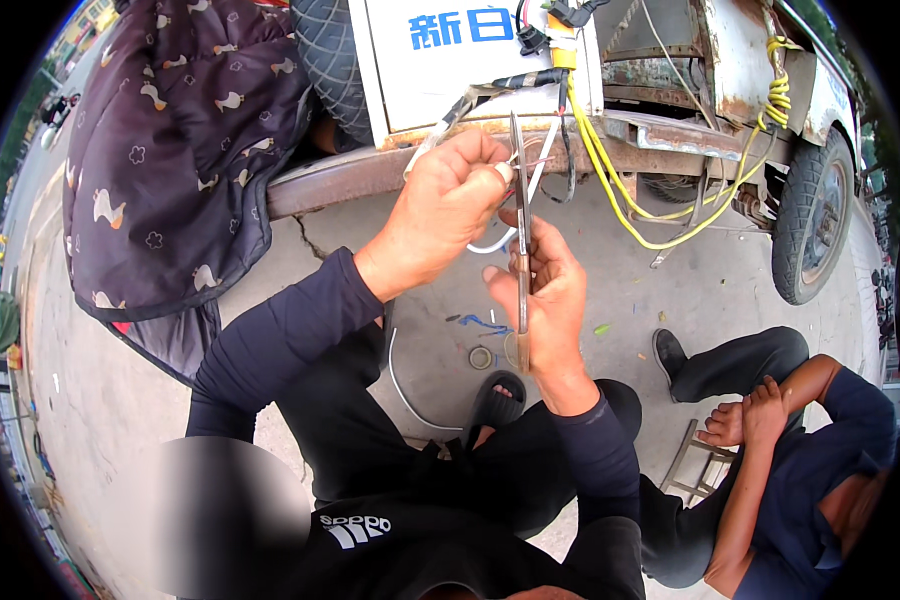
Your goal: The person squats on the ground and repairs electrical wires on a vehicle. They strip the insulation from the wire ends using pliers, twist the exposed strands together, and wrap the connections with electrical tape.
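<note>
My left hand [438, 208] is closed with thumb and index finger pinched on thin stripped cable wires [538, 160], just in front of a white box panel [440, 70]. My right hand [552, 315] holds long metal scissors [521, 235], blades pointing up beside my left fingertips and alongside the thin wires; whether the blades touch the wires I cannot tell. A white cable [545, 145] loops down behind the scissors. Black taped cable [515, 82] runs along the panel, and yellow cables [660, 240] hang in loops to the right from a yellow connector [562, 55].
A rusty vehicle frame [320, 185] spans the top, with a tyre [810, 225] at right and a patterned quilted cover [170, 170] at left. A co-worker [810, 470] sits at lower right on a stool [695, 455]. A tape roll [480, 357] lies on the concrete floor [120, 400].
</note>
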